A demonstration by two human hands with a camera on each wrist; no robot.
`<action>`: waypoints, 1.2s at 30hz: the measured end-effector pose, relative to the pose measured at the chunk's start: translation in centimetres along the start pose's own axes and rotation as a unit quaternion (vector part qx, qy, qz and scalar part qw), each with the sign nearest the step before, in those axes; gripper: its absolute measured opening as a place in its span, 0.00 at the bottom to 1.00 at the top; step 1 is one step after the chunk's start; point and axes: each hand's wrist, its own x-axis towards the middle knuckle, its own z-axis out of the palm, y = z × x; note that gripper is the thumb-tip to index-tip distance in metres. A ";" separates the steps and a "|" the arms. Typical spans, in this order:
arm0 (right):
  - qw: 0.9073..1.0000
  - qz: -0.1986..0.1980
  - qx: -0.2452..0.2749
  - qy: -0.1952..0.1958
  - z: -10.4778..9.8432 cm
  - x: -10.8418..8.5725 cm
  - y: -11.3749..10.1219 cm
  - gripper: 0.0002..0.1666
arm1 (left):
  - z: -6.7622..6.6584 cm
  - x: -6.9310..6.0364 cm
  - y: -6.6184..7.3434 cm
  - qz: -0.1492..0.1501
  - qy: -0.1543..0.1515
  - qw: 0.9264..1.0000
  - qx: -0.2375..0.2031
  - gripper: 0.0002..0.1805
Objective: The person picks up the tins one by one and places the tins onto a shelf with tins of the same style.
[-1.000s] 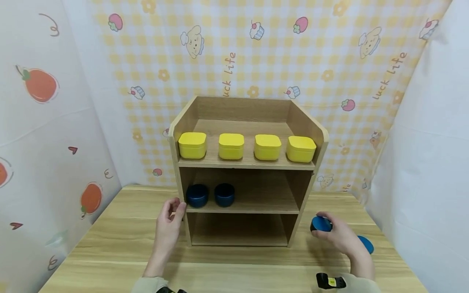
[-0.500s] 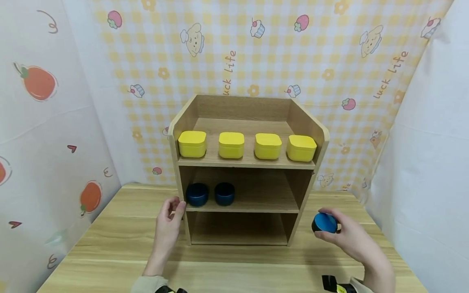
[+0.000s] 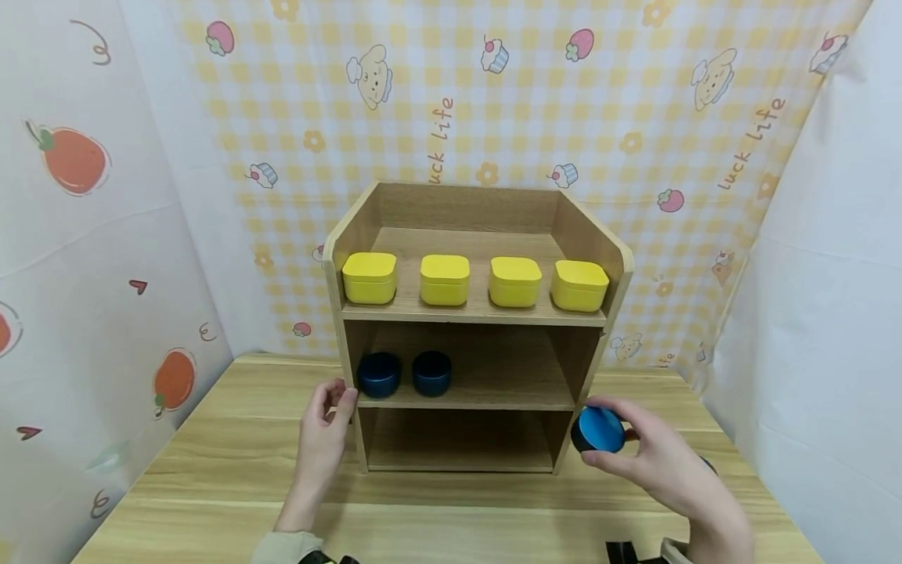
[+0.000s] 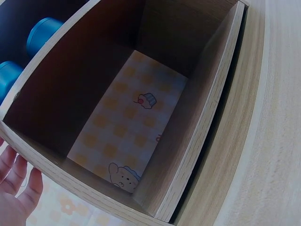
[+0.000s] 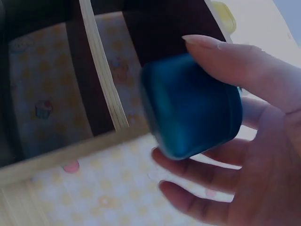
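My right hand [image 3: 665, 458] holds a small round blue tin [image 3: 601, 430] between thumb and fingers, beside the lower right side of the wooden shelf unit [image 3: 472, 406]. In the right wrist view the tin [image 5: 193, 108] is tilted, its thumb on one side and fingers on the other. My left hand [image 3: 327, 423] is at the shelf's left side panel, fingers loosely bent, fingertips near or touching its edge. The left wrist view shows those fingers [image 4: 33, 186] outside the panel. Two blue tins [image 3: 380, 374] stand at the left of the middle shelf.
Several yellow lidded boxes [image 3: 445, 280] line the front of the top shelf. The bottom compartment [image 3: 461, 440] faces me. Part of another blue thing [image 3: 709, 465] shows behind my right wrist on the wooden table [image 3: 211, 478]. Patterned cloth [image 3: 486, 110] hangs behind.
My right hand has lifted the blue tin off the table at the right, tilted it, and carried it left towards the shelf unit. My left hand has stayed in place.
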 end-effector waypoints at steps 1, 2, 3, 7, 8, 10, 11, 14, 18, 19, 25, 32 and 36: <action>1.000 -0.004 0.002 0.005 0.2 0.1 -0.2 0.34 | 0.0 0.0 0.0 0.001 -0.001 1.000 0.000 0.14; 1.000 -0.008 0.005 0.010 0.3 0.2 -0.4 0.34 | 0.0 0.0 -0.1 0.001 -0.001 1.000 0.001 0.14; 1.000 -0.010 0.006 0.016 0.5 0.3 -0.6 0.34 | 0.0 0.0 -0.1 0.002 -0.001 1.000 0.002 0.15; 0.999 -0.023 0.010 0.039 1.1 0.9 -1.1 0.35 | 0.1 -0.1 -0.1 0.005 0.000 1.000 0.000 0.15; 0.999 -0.027 0.011 0.044 1.3 1.0 -1.2 0.36 | 0.1 -0.1 -0.1 0.006 0.000 1.000 -0.001 0.15; 0.998 -0.035 0.011 0.055 1.6 1.4 -1.4 0.36 | 0.1 -0.1 -0.1 0.006 0.002 1.000 -0.003 0.15; 0.997 -0.039 0.012 0.061 1.8 1.6 -1.5 0.36 | 0.1 -0.1 -0.1 0.006 0.003 1.000 -0.003 0.15; 0.996 -0.045 0.018 0.074 2.6 2.2 -1.9 0.36 | 0.1 -0.1 -0.2 0.006 0.004 1.000 -0.003 0.15; 0.995 -0.058 0.031 0.081 3.7 3.1 -2.4 0.34 | 0.2 -0.1 -0.3 0.006 0.002 1.000 -0.009 0.14; 0.994 -0.062 0.034 0.078 4.0 3.4 -2.6 0.34 | 0.2 -0.1 -0.3 0.007 0.001 1.000 -0.011 0.14; 0.995 -0.080 0.027 0.058 5.3 5.4 -3.3 0.34 | 0.4 -0.3 -0.4 0.005 0.003 1.000 -0.020 0.13; 0.995 -0.089 0.011 0.034 6.0 7.9 -3.8 0.35 | 0.4 -0.1 -0.3 0.002 -0.002 1.000 -0.016 0.15; 0.996 -0.089 -0.009 0.017 6.4 9.3 -3.9 0.35 | 0.3 0.1 -0.2 -0.001 0.003 1.000 -0.016 0.14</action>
